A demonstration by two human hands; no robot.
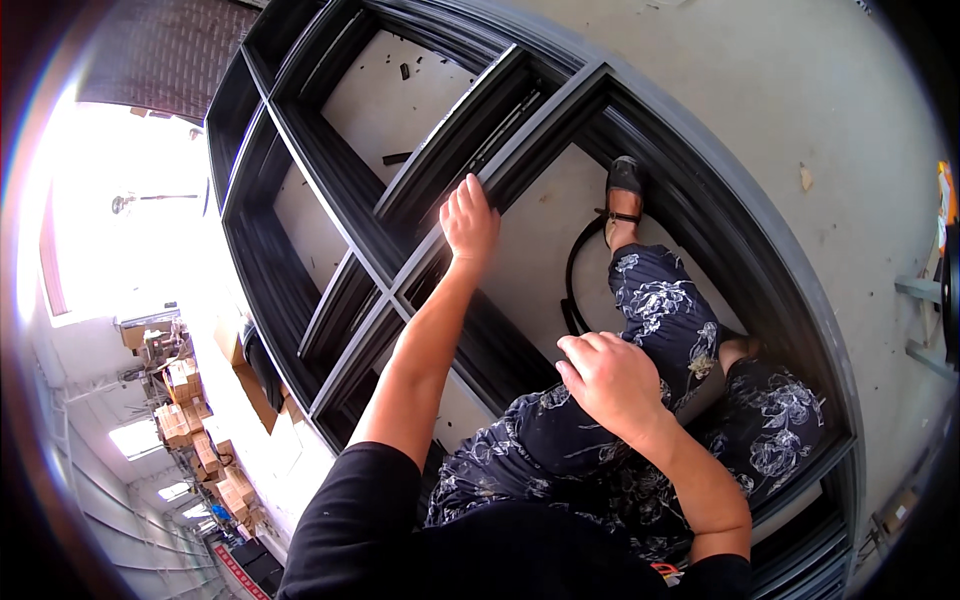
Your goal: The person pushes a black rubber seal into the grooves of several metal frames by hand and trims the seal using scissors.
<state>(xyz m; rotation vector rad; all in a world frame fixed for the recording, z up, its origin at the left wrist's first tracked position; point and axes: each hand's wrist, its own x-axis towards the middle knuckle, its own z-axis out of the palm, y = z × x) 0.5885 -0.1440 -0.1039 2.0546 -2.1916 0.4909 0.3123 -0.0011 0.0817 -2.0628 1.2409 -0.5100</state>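
Stacked dark metal frames, like window frames (pixel 372 265), spread in front of me with grey upper edges and crossing bars. My left hand (pixel 470 222) is down at a middle bar, its fingers bent and close together against the profile. What lies under those fingertips is hidden. Over my thigh is my right hand (pixel 612 388), fingers curled and thumb close to them; anything in its grip is out of sight. A thin black flexible strip (pixel 570 272) curves through the frame opening beside my foot and runs toward the right hand. Whether that hand holds it, I cannot tell.
My shoe (pixel 626 178) stands on the floor inside one opening. Black scraps (pixel 405 71) lie on the floor within another. Cardboard boxes (pixel 182 405) are stacked at the left, near a bright doorway (pixel 130 210). Metal brackets (pixel 922 290) jut in at the right.
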